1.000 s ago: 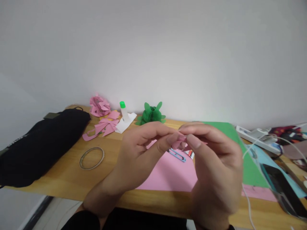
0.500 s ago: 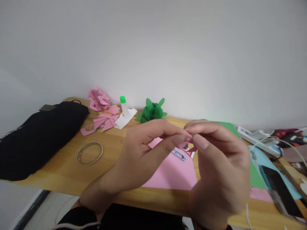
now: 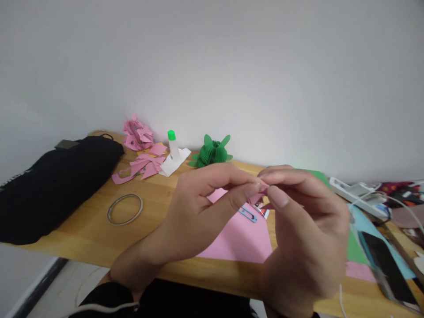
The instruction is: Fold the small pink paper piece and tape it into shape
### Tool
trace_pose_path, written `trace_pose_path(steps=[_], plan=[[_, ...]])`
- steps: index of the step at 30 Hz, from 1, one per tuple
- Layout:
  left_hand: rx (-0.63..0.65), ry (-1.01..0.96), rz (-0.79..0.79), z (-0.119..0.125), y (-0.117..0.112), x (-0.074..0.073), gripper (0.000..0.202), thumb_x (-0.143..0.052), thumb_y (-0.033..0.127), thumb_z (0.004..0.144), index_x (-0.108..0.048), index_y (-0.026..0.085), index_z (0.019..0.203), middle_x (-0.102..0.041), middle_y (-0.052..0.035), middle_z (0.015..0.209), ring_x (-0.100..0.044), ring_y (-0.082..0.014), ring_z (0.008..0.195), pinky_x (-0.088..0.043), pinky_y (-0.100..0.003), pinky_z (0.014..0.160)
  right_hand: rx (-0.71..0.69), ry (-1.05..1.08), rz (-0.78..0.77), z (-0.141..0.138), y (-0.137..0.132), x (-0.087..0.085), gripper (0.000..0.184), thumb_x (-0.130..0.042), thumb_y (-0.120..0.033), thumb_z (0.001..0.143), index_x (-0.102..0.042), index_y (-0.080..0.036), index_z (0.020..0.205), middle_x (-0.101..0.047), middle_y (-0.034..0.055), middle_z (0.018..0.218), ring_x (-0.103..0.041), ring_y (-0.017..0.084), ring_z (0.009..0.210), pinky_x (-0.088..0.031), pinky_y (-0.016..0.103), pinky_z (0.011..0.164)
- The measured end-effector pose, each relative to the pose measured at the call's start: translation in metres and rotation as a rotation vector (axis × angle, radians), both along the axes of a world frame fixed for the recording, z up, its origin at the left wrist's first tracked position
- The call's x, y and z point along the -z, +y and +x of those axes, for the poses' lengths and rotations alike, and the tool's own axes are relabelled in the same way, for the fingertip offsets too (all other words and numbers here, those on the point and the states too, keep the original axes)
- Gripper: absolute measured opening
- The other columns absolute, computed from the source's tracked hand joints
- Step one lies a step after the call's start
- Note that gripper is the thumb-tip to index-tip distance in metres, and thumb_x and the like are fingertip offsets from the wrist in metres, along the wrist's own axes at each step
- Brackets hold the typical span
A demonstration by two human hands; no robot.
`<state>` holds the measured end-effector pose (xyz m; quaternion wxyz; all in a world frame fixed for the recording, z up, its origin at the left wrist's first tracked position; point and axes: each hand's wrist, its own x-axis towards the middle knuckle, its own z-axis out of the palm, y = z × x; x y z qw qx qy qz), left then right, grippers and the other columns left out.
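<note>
Between the fingertips of both hands is a small folded piece of pink paper (image 3: 258, 197), mostly hidden by the fingers. My left hand (image 3: 208, 212) pinches it between thumb and forefinger from the left. From the right, my right hand (image 3: 306, 221) grips its other side, thumb nearest me. Below the hands a pink paper sheet (image 3: 236, 240) lies flat on the wooden table (image 3: 159, 194). A light-blue cutter (image 3: 248, 214) rests on that sheet, partly covered by the hands. Just behind stands a green pleated paper figure (image 3: 213, 152) with leaf-shaped pieces.
At the left lie a black cloth bag (image 3: 62, 185) and a bangle (image 3: 125, 210). Pink paper scraps (image 3: 145, 165) and a glue stick (image 3: 172, 145) on white paper sit at the back. A phone (image 3: 389, 269), green sheet (image 3: 357, 247) and white power strip (image 3: 359, 196) are at the right.
The view has shifted very slightly. Both hands keep nearly the same pose on the pink paper, with the fingertips only slightly moved.
</note>
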<state>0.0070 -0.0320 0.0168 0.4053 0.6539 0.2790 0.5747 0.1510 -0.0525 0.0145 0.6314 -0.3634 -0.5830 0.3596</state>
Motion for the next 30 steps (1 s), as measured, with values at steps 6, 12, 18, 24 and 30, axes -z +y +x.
trace_pose_path(steps=[6,12,18,24,30], plan=[[0.015,-0.012,-0.032,-0.0002,0.0007,-0.0003,0.014,-0.065,0.014,0.088,-0.072,0.019,0.077,-0.075,0.001,0.077,-0.069,-0.0111,0.073,-0.057,-0.02,0.068,0.01,0.045,-0.011,-0.0025,-0.0012,0.0022,0.015,-0.063,-0.016,0.088,-0.074,-0.026,0.092,-0.07,-0.0033,0.082,-0.064,0.009,0.076,-0.056,0.019,0.066],[0.015,-0.006,-0.031,-0.0001,0.0004,-0.0007,0.015,-0.064,0.014,0.088,-0.072,0.02,0.077,-0.075,0.0009,0.078,-0.069,-0.0124,0.074,-0.057,-0.023,0.068,0.016,0.007,-0.006,-0.0028,-0.0005,0.0007,0.019,-0.062,-0.013,0.088,-0.074,-0.027,0.091,-0.07,-0.0026,0.083,-0.064,0.01,0.077,-0.056,0.02,0.068],[0.001,0.0,-0.036,-0.0004,-0.0007,-0.0001,0.015,-0.064,0.016,0.088,-0.072,0.022,0.077,-0.075,0.0006,0.079,-0.069,-0.0143,0.074,-0.059,-0.025,0.069,0.033,-0.025,-0.009,-0.0021,0.0002,0.0002,0.018,-0.065,-0.015,0.085,-0.074,-0.03,0.09,-0.07,-0.0018,0.083,-0.065,0.014,0.076,-0.058,0.027,0.065],[0.006,0.004,-0.033,-0.0004,0.0,0.0002,0.016,-0.064,0.014,0.088,-0.072,0.023,0.077,-0.075,0.001,0.079,-0.069,-0.0147,0.074,-0.06,-0.026,0.069,0.034,-0.027,-0.008,-0.0015,0.0013,0.0014,0.018,-0.064,-0.015,0.086,-0.074,-0.029,0.091,-0.07,-0.0021,0.082,-0.065,0.013,0.076,-0.057,0.026,0.066],[0.028,-0.028,-0.004,0.0001,0.0021,0.0013,0.014,-0.064,0.015,0.089,-0.071,0.019,0.078,-0.074,0.0012,0.077,-0.069,-0.0107,0.074,-0.058,-0.02,0.069,0.042,-0.042,0.005,-0.0019,0.0006,0.0002,0.019,-0.064,-0.012,0.086,-0.074,-0.028,0.092,-0.07,-0.0043,0.083,-0.064,0.01,0.079,-0.055,0.021,0.069]])
